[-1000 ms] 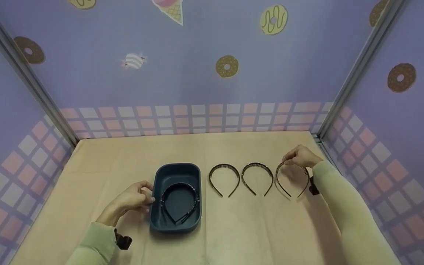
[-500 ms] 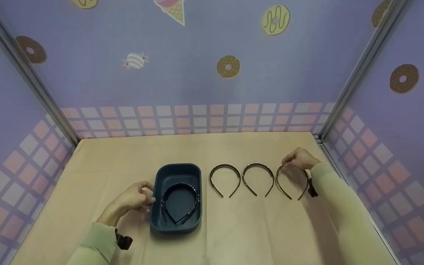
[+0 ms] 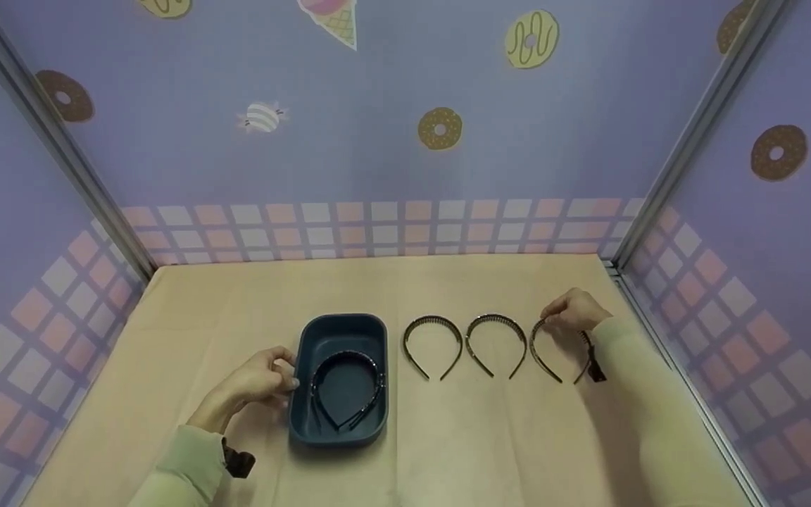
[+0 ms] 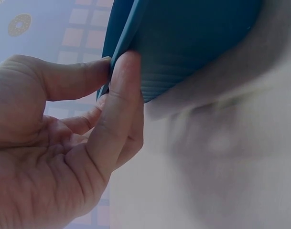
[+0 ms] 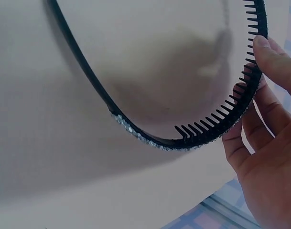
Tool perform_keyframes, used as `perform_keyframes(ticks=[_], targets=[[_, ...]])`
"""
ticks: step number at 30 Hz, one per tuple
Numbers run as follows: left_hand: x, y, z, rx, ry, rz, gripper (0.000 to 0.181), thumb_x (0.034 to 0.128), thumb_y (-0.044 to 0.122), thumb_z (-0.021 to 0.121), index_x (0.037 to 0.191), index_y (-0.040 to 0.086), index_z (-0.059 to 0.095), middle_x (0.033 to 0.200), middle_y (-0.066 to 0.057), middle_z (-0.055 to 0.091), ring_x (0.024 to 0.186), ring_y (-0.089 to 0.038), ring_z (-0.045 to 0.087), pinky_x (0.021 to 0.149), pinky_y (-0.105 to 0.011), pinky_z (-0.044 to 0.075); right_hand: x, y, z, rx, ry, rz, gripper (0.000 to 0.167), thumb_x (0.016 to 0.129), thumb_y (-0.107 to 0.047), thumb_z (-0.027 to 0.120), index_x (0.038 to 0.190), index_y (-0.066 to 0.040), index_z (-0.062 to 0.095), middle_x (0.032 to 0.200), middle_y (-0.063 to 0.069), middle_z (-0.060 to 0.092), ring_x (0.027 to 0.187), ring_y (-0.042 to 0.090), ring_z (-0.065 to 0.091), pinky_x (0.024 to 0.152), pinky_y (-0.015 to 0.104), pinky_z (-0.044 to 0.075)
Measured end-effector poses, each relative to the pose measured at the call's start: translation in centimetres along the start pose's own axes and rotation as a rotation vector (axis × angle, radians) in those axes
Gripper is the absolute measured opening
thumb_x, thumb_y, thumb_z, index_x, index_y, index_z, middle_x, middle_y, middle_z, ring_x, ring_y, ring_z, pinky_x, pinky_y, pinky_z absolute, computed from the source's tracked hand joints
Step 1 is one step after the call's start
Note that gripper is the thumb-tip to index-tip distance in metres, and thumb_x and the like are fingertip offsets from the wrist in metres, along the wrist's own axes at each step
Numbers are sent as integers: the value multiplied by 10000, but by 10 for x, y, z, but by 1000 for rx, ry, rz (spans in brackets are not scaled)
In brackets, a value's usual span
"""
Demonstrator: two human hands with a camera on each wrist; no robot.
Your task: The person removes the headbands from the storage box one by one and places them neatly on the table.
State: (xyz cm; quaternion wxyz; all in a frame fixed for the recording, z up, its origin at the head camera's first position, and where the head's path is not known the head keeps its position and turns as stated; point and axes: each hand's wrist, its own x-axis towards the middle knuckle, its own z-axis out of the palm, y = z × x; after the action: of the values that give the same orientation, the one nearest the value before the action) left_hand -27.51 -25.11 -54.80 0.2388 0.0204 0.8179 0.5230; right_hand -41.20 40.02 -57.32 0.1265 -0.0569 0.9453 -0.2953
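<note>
My left hand (image 3: 259, 380) pinches the left wall of a blue plastic box (image 3: 341, 442) between thumb and fingers; the left wrist view shows the rim caught there. Inside the box lie dark headbands (image 3: 346, 353), overlapping so that I cannot tell how many. At the right, my right hand (image 3: 578, 310) pinches the top of the rightmost headband (image 3: 545, 367). In the right wrist view this headband (image 5: 202, 136) shows black comb teeth inside and sparkling stones along its outer edge. Part of its arch is hidden behind the fingers.
Two more headbands, a left one (image 3: 433, 320) and a middle one (image 3: 495, 318), lie in a row between the box and my right hand. A cream cloth (image 3: 448, 443) covers the table. Patterned walls stand at the back and both sides.
The rightmost headband's tips have shifted slightly, with my right hand staying at its arch. My left hand and the box look unchanged apart from a small camera shift.
</note>
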Motion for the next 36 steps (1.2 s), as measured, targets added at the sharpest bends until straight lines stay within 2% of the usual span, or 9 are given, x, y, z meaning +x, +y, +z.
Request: perform_keyframes(ticks=[7,12,15,18,20,24,26,32,36], targets=[[0,0,-1,13,-4,11,432,994,-8,694,1395,-76,544,979,-97,726,843,-174,727,714,-340,691,1,7,9,13,23,-1,159,1034,-69,765,1140,-46,883,1311,225,815,1354,499,700,1092,560,632],[0,2,-1,12,0,8,431,994,-20,695,1391,-74,538,1028,-132,729,850,-192,727,710,-350,694,0,8,11,29,14,-10,169,1041,-60,760,1159,-50,880,1301,229,817,1361,513,689,1001,438,652],[1,2,-1,14,5,0,427,990,-23,699,1384,-68,541,1060,-151,732,863,-199,733,705,-344,690,-1,7,12,41,11,-9,174,1041,-38,752,1158,-45,879,1267,224,829,1308,479,725,903,330,631],[2,3,0,10,12,-7,418,985,-26,701,1374,-61,552,1060,-150,733,870,-200,736,694,-331,683,-1,6,12,46,16,-7,171,1035,-22,751,1145,-39,880,1233,214,840,1250,427,753,869,299,621],[3,2,0,14,8,-7,419,989,-24,698,1379,-65,549,1063,-151,727,869,-197,735,694,-324,682,-2,6,13,42,19,-8,171,1036,-20,750,1147,-38,879,1230,211,842,1243,417,756,880,306,627],[3,3,0,14,11,-9,420,992,-21,698,1386,-63,559,1063,-148,711,871,-200,730,692,-317,681,-4,4,13,30,31,5,186,1047,-23,742,1175,-50,875,1242,200,841,1277,438,746,994,418,653],[4,3,1,22,7,1,419,999,-18,693,1390,-70,553,1065,-145,704,883,-201,732,695,-315,680,-5,3,12,24,36,7,197,1049,-25,739,1198,-44,867,1255,208,836,1282,444,745,1008,435,655],[4,2,1,24,6,0,415,1002,-19,692,1388,-67,546,1053,-120,690,888,-200,730,693,-319,679,-5,3,7,35,62,14,273,1018,-36,761,1282,0,819,1194,217,812,1066,313,735,816,299,595],[5,1,0,16,2,0,419,1000,-16,695,1387,-69,543,1034,-106,680,862,-190,719,686,-316,677,-6,4,4,-3,88,-28,339,1029,-103,783,1346,19,781,1165,222,777,1032,290,702,829,338,588]])
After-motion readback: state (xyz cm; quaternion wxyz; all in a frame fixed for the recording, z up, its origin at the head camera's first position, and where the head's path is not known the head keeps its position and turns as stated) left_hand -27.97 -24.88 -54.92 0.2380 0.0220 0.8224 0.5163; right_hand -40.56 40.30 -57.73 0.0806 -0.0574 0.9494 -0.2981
